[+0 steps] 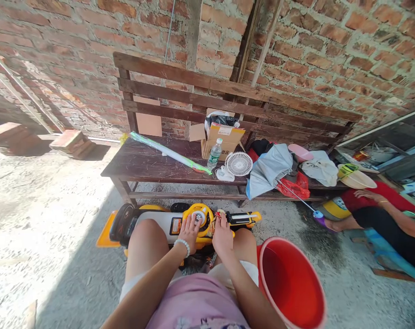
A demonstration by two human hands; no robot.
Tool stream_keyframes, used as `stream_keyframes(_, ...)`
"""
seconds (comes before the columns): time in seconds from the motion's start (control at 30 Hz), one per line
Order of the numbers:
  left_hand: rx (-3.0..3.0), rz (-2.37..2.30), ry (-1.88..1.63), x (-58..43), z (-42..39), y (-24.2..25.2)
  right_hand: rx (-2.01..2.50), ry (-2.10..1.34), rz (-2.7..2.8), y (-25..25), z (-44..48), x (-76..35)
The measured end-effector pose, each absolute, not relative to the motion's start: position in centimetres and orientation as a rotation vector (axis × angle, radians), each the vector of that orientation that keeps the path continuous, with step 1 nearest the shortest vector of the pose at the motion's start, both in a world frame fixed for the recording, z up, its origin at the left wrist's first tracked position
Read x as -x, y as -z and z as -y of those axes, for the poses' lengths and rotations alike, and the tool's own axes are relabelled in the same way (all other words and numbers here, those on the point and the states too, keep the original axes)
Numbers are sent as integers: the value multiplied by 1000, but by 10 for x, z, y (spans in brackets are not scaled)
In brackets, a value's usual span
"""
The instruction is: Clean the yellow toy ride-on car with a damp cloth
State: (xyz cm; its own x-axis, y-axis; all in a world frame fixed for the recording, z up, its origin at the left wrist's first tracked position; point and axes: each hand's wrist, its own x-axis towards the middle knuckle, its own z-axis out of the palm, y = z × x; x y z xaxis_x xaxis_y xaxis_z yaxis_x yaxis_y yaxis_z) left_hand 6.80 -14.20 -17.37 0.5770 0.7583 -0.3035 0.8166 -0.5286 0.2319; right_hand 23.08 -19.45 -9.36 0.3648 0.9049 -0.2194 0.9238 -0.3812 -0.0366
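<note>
A yellow, white and black ride-on toy vehicle lies crosswise in front of my knees. My left hand rests on its yellow steering wheel, fingers stretched out over the rim and the white hub. Just right of the wheel, my right hand has its fingers bent together over a small red and yellow spot, possibly wires. Whatever sits under those fingertips is hidden. A black and yellow section of the toy extends to the right of that hand.
A red bucket stands by my right knee. Behind the toy is a wooden bench bearing a carton, a water bottle, a white fan and a silver umbrella. Another person sits at right.
</note>
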Motion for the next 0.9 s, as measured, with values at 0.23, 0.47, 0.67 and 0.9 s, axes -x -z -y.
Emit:
stream_keyframes(0.23,-2441,-1282,273,-69,141,171,-2475,433,-1550,102,159,-232)
stream_keyframes(0.47,-2441,-1275,256,-69,140,178,-2361,638,-1626,107,171,-245)
stream_keyframes(0.67,-2468,-1277,200,-68,141,188,-2623,544,-2015,81,181,-272)
stream_keyframes(0.9,-2459,-1284,263,-68,141,176,-3005,482,-1882,58,158,-323)
